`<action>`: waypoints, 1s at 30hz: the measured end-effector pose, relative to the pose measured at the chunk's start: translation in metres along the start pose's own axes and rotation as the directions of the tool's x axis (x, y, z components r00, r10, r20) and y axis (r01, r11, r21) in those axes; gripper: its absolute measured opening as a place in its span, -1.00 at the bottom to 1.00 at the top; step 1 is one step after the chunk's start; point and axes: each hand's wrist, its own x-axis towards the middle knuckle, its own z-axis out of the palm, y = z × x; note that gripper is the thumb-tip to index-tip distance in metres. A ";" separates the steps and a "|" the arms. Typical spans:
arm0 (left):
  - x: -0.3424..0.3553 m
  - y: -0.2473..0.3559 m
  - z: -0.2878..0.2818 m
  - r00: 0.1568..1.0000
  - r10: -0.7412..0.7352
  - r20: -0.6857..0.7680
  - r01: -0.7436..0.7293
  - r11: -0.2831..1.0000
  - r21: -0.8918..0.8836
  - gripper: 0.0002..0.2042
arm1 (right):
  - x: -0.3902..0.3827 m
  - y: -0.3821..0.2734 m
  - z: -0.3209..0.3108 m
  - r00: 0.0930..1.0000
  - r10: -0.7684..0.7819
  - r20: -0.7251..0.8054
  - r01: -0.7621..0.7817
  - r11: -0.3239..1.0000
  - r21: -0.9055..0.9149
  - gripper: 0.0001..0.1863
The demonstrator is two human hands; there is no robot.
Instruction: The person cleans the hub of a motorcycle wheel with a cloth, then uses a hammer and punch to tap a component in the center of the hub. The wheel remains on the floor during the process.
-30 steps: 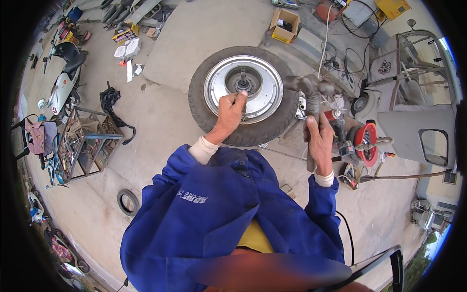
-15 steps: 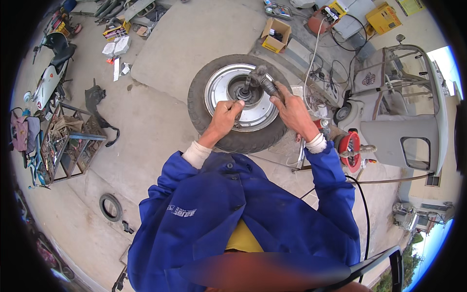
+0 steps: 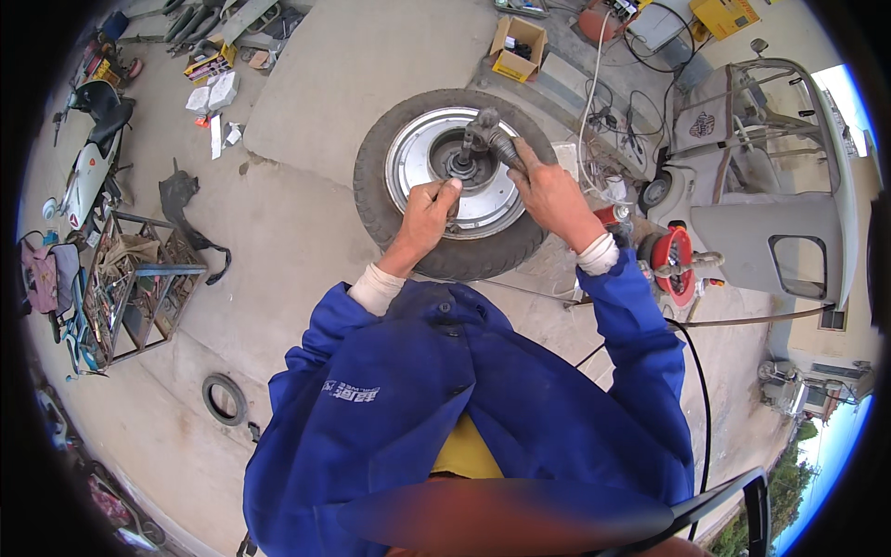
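Observation:
A thick black tyre [image 3: 376,218] on a silver rim [image 3: 408,172] lies flat in front of me. From the dark hub [image 3: 475,173] at its middle, an axle end sticks up. My right hand [image 3: 557,200] is closed round a dark tool [image 3: 502,147] with a ribbed shaft and a knobby, rounded head; that head is over the far side of the hub. The tool's exact kind is unclear. At the near side of the hub, my left hand [image 3: 425,221] is closed with the thumb on top. What its fingers grip is mostly hidden.
Right of the wheel are a red basin [image 3: 672,266], a red can [image 3: 610,215] and a grey three-wheeled vehicle [image 3: 756,209]. An open carton [image 3: 518,51] and cables lie beyond. A metal tool rack [image 3: 153,283], scooter [image 3: 91,172] and small loose tyre [image 3: 224,399] are on the left.
The whole view has shifted slightly, so the wheel appears a little higher and further left. My right index finger now stretches along the tool's shaft. Both hands keep nearly the same place over the wheel.

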 end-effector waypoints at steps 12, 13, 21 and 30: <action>-0.030 0.016 0.001 0.897 0.415 -0.150 -0.322 0.849 0.419 -0.66 | -0.053 -0.005 -0.029 0.982 0.026 -0.190 0.035 0.949 0.313 -0.42; -0.032 0.015 0.002 0.876 0.455 -0.160 -0.340 0.817 0.465 -0.66 | -0.058 -0.008 -0.026 0.980 0.002 -0.198 0.065 0.942 0.329 -0.41; -0.038 0.006 0.005 0.911 0.310 -0.273 -0.253 0.941 0.225 -0.70 | -0.035 -0.024 0.008 0.972 -0.208 -0.106 0.217 0.972 0.087 -0.37; -0.036 -0.004 0.004 0.891 0.373 -0.259 -0.310 0.916 0.253 -0.71 | -0.022 -0.025 0.016 0.968 -0.227 -0.111 0.229 0.974 0.000 -0.37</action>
